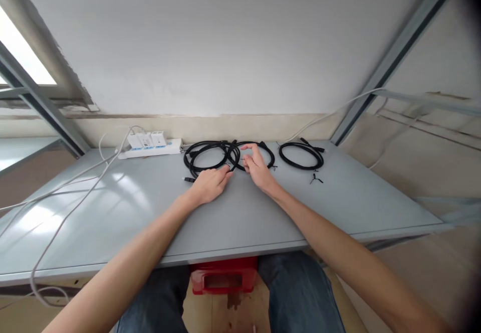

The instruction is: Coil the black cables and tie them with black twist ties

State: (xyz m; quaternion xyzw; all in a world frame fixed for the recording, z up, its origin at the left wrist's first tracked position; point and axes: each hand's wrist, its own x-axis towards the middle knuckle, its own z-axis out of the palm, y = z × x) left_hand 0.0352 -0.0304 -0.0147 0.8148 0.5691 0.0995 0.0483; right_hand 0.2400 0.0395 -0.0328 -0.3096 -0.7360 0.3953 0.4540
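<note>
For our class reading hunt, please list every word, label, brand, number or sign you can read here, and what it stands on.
No text can be read.
White plug in the power strip: faint marks, too small and blurred to read.
Right-hand black cable coil: no lettering can be made out.

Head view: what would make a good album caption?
Left hand and right hand among coiled black cables on a grey table.

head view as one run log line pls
left hand: at left black coil | right hand: over middle coil | right coil: lying apart
</note>
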